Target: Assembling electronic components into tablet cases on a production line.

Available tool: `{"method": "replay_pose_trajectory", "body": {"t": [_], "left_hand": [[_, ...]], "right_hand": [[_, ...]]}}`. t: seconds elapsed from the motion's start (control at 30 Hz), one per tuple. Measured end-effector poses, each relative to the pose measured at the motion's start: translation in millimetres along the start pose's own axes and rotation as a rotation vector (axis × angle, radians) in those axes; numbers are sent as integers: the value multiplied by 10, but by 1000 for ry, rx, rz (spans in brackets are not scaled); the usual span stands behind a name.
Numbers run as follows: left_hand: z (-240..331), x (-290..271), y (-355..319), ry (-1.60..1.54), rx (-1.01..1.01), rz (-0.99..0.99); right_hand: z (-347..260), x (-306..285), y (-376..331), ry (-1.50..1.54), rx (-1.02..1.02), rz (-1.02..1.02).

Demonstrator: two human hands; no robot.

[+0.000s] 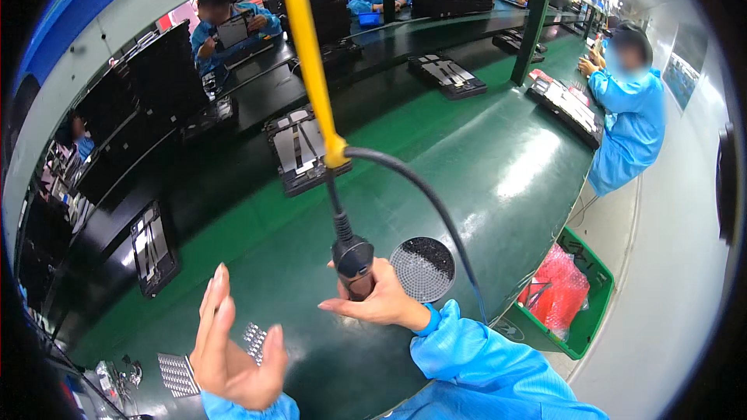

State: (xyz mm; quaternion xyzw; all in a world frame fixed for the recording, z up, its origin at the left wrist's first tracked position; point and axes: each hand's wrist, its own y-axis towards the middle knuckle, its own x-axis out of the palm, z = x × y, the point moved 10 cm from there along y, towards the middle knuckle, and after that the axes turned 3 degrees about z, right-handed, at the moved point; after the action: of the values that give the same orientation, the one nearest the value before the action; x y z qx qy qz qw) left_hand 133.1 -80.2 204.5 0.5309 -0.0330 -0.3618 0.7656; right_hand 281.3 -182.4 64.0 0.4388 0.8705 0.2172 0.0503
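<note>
My right hand point(387, 301) is wrapped round a black electric screwdriver point(353, 257), held over the green bench. A yellow strap point(307, 47) holds the screwdriver's cable from above. Its lower tip is hidden by my fingers. Just beyond that hand lies a round grey dish with holes point(420, 270), with small dark screws heaped at its far side. My left hand point(237, 350) is raised, fingers stretched out and thumb apart, nothing in it. Beside and partly behind it lie two small sheets with rows of light pieces, one point(178, 374) at its left, one point(254, 341) behind the thumb.
Black trays with device parts point(296, 149) sit in a row along the dark conveyor strip. Small plastic bags point(113, 381) lie at lower left. A green crate point(577, 346) with pink bubble wrap stands right of the bench. A person in blue point(632, 109) works at right; others sit opposite.
</note>
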Motion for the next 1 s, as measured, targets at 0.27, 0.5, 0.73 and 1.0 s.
{"method": "replay_pose_trajectory", "body": {"t": [0.27, 0.5, 0.73, 1.0], "left_hand": [[-928, 692, 83, 495, -22, -327], [-2203, 1582, -1, 800, -51, -843], [-2846, 2102, 270, 888, -143, -1020], [-2891, 2160, 295, 800, -104, -819]], "right_hand": [[1, 72, -43, 81, 190, -54], [-164, -11, -15, 1, -77, 44], [-143, 19, -12, 61, -111, 1], [-166, 4, -3, 157, -37, -46]]}}
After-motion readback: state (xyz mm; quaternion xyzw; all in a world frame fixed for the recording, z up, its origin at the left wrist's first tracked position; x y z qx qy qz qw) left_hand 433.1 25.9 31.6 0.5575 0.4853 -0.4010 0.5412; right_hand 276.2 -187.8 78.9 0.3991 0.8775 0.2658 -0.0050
